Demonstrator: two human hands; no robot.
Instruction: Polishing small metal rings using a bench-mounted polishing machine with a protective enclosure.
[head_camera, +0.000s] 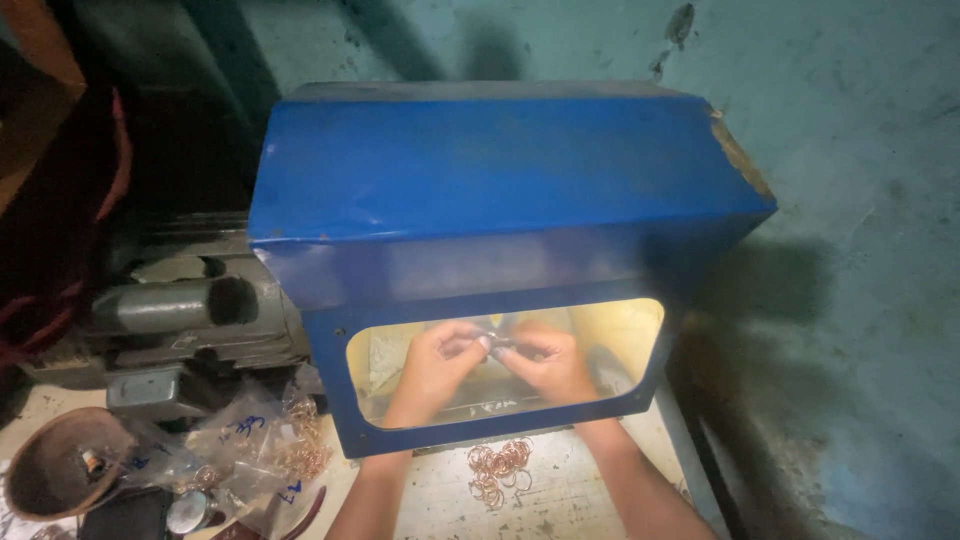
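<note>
A blue metal hood (480, 190) with a lit window (620, 340) in its front stands on the bench. Both my hands reach in under it and show through the window. My left hand (435, 365) and my right hand (550, 362) meet at the fingertips, pinching a small thin object (497, 342) between them; it is too small and blurred to name. Just outside the hood, between my forearms, lies a loose pile of copper-coloured rings (500, 468).
A grey electric motor (190, 310) sits left of the hood. Clear plastic bags with copper rings (270, 445) lie at the lower left, next to a round brown bowl (60, 475). A teal wall (850, 150) rises behind and to the right.
</note>
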